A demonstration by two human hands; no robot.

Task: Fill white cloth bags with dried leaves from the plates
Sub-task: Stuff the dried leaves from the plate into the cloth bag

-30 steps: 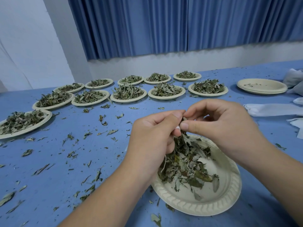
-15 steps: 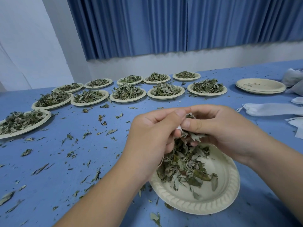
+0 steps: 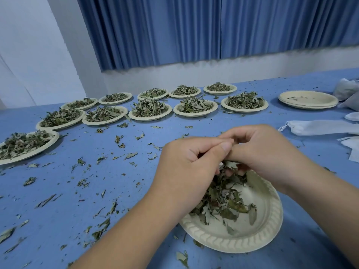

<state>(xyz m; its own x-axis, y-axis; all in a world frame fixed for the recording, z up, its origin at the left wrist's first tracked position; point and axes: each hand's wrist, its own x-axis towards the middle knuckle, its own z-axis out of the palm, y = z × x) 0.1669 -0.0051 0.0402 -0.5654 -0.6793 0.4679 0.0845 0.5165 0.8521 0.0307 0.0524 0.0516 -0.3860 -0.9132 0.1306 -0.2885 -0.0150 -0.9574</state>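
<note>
A cream paper plate (image 3: 272, 222) lies on the blue table right in front of me, with a heap of dried green leaves (image 3: 223, 200) in its left half. My left hand (image 3: 186, 171) is curled over the plate's left edge. A sliver of white cloth bag (image 3: 220, 164) shows under its thumb; the rest of the bag is hidden. My right hand (image 3: 268, 152) meets the left above the heap, and its bent fingers pinch a tuft of leaves against the bag's mouth.
Several plates piled with leaves (image 3: 150, 110) form two rows at the back and left. Stacked plates holding only crumbs (image 3: 308, 99) and an unfilled white bag (image 3: 320, 127) lie at the right, with grey stuffed bags (image 3: 345, 90) behind. Loose leaf bits (image 3: 120, 140) litter the table.
My right hand has dropped from above the left thumb down onto the heap, its fingers closing on leaves. My left hand has stayed over the plate's left edge.
</note>
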